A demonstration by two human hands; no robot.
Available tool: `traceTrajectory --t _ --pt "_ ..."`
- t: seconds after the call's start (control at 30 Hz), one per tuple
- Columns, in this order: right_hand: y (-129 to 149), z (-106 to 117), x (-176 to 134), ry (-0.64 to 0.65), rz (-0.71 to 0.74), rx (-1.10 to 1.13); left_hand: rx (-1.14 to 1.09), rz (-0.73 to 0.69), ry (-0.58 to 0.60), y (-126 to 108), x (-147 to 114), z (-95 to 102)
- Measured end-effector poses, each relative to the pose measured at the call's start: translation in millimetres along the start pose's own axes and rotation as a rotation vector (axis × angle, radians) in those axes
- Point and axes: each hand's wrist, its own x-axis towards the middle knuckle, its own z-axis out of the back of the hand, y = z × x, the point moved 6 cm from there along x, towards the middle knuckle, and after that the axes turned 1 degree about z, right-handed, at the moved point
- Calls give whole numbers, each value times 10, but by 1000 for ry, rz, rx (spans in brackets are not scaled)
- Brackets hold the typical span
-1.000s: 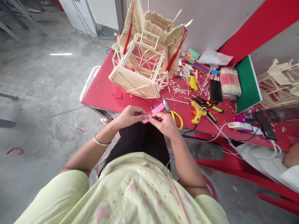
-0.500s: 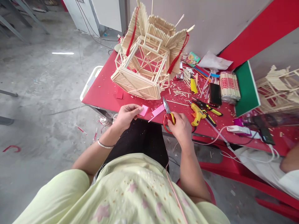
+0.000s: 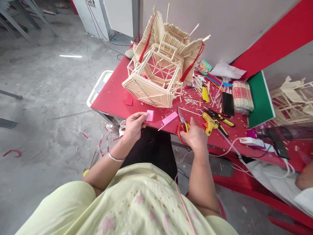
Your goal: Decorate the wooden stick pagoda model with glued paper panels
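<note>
Between the thumb and fingers of my left hand [image 3: 134, 127] is a small pink paper piece [image 3: 150, 115], held at the table's front edge. A pink paper strip [image 3: 169, 118] with a thin sliver beside it lies on the red table [image 3: 107, 98]. The scissors [image 3: 181, 119], with red and yellow handles, rest on the table, blades pointing away. My right hand [image 3: 196, 136] is at their handles, index finger stretched out and thumb near the red loop; its grip looks loosened. Behind both hands stands a wooden-stick pavilion model [image 3: 149, 89] with red tassels [image 3: 187, 70].
To the right lie a yellow glue gun [image 3: 209, 124], pliers [image 3: 221, 119], a yellow cutter [image 3: 204, 94], a phone [image 3: 227, 103] and bundled sticks [image 3: 242, 95]. A power strip [image 3: 254, 142] trails cables. Another person's arm [image 3: 304, 176] shows at the far right.
The scissors have gone down onto the table, and my right hand has loosened, its index finger extending. My left hand still holds the pink paper piece. The view has shifted slightly.
</note>
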Motion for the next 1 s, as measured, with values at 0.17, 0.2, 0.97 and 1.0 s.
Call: traceTrajectory --t 0.17,0.2,0.97,1.0 --pt "-316 -116 10 -47 -13 263 -44 11 -1 47 -20 -27" --pt "-380 -171 16 -75 -10 362 -51 9 0 56 -21 -31" --pt "834 -473 -560 -80 28 1657 -61 -16 15 268 -267 -245" --pt "843 -463 -557 -89 33 1641 -55 -21 13 278 -267 -239"
